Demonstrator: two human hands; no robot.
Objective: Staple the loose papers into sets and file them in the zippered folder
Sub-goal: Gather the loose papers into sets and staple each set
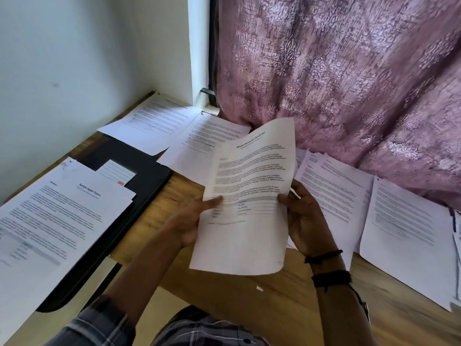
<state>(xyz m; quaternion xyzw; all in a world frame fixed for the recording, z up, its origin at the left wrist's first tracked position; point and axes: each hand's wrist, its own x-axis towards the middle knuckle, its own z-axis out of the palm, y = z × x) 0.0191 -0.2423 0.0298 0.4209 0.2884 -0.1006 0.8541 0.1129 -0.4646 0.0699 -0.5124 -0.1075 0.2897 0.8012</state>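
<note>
I hold a printed paper set (249, 191) up above the wooden desk (224, 295), tilted toward me. My left hand (189, 221) grips its left edge with the thumb on the front. My right hand (303, 218) grips the right edge, thumb on the page. The black zippered folder (139, 176) lies open on the left, with a small lined card (116, 171) on it. A stapled report (50, 221) rests partly over the folder. No stapler is visible.
More printed sheets lie at the back left (154, 123), the back centre (199, 143) and the right (409, 236). A pink patterned curtain (349, 83) hangs over the desk's far edge. A white wall (74, 71) borders the left.
</note>
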